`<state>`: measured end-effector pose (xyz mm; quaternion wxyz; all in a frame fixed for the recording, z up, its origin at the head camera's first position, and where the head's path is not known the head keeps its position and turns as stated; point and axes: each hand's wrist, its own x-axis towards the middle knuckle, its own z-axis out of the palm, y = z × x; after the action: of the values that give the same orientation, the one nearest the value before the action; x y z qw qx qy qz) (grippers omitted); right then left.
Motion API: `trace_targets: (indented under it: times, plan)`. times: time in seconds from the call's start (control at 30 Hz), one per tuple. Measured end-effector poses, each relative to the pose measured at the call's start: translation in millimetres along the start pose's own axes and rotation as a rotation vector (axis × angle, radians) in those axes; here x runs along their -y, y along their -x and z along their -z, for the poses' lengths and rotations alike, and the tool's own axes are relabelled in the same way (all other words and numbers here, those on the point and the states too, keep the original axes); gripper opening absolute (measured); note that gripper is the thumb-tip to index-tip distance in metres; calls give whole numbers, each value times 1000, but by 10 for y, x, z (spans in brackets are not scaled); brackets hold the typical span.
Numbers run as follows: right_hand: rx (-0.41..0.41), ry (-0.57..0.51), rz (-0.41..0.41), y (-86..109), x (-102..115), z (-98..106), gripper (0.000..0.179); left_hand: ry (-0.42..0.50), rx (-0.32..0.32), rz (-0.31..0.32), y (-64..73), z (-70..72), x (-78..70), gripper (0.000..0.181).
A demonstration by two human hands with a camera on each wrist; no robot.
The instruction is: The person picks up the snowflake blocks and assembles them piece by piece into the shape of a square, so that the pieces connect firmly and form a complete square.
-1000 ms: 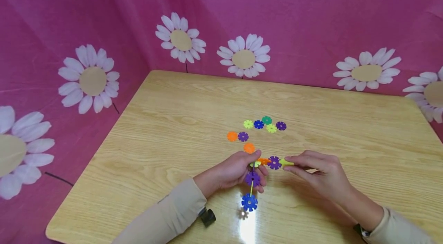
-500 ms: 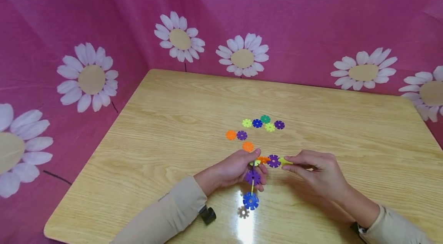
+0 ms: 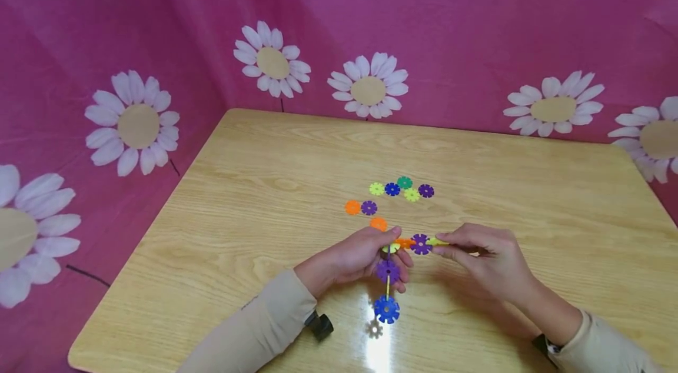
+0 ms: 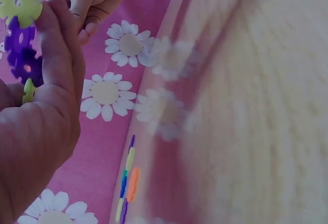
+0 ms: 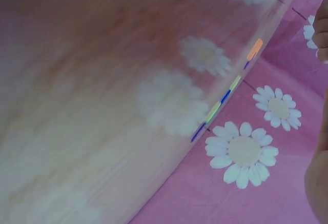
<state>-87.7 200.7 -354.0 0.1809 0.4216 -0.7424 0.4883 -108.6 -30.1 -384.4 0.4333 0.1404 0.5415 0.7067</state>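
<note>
My left hand (image 3: 365, 255) holds a chain of interlocking notched plastic discs, thumb on top near a yellow disc (image 3: 391, 248). From there a purple disc (image 3: 388, 271), a thin edge-on yellow one and a blue disc (image 3: 386, 309) hang toward me over the table. On the other side, an orange disc (image 3: 405, 243) and another purple disc (image 3: 421, 244) run rightward. At that end my right hand (image 3: 487, 255) pinches a yellow disc (image 3: 437, 241) between thumb and fingers. In the left wrist view purple discs (image 4: 20, 39) show beside the left fingers; the right wrist view hides the right hand's grip.
Several loose discs lie flat on the wooden table (image 3: 254, 196) beyond the hands, among them a green disc (image 3: 405, 183) and an orange disc (image 3: 352, 207). A pink cloth (image 3: 450, 26) with white flowers stands behind the table and along its left side.
The yellow disc in the right hand has turned more edge-on, and the right fingers have risen slightly. The hanging blue disc has swung a little to the right. Both hands keep their hold.
</note>
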Motion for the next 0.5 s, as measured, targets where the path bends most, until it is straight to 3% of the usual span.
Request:
trace_targets:
  times: [0.17, 0.37, 0.5]
  plan:
    - [6, -30, -34, -20, 17, 39, 44, 2, 18, 24, -13, -7, -34, 57]
    - [13, -86, -67, -6, -4, 47, 42, 26, -18, 43, -47, 12, -23, 50]
    - [43, -148, -152, -1, -16, 43, 37, 1, -14, 51, -76, 11, -37, 49]
